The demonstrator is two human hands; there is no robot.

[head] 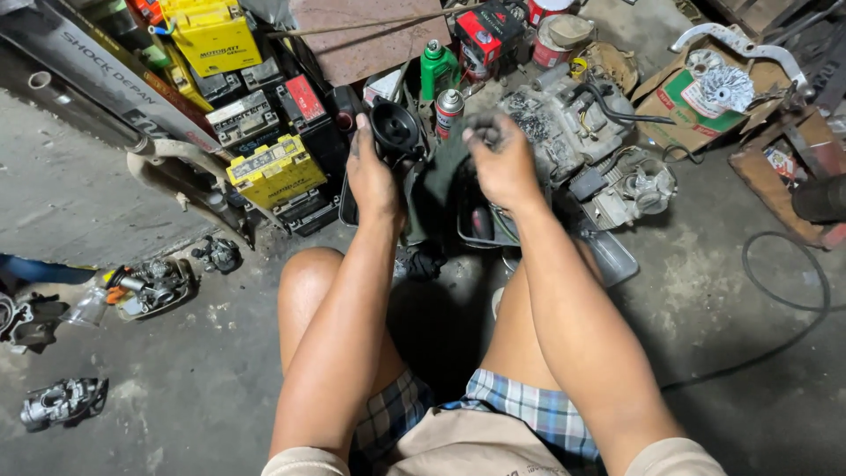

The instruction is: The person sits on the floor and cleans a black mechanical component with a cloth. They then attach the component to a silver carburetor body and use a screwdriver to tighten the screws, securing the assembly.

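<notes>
Knees: a squat over the concrete floor (176, 405) is seen; plaid shorts (538, 410) lie nearest the camera.
Left hand (372, 172): the fingers are wrapped tightly around a black cup-shaped part (396, 130), held up just ahead of the knees, its mouth turned toward the camera.
Right hand (504, 159): the fingers are bunched together, pinching a dark rag (441, 181) that hangs between the two hands.
Step in hand: wiping appears to be under way; the part is best kept gripped firmly while the rag is worked into the hollow, judging by the grime on both hands.
Tray: a dark tray (608, 256) rests on the floor under the hands; its contents cannot be made out.
Engine block (564, 123): it is set beyond the right hand.
Bottles: a green bottle (437, 69) and a spray can (449, 110) stand beyond the part.
Cardboard box (683, 101): it is open, with a finned metal piece (724, 86) lying in it.
Batteries: yellow batteries (275, 169) are stacked far left.
</notes>
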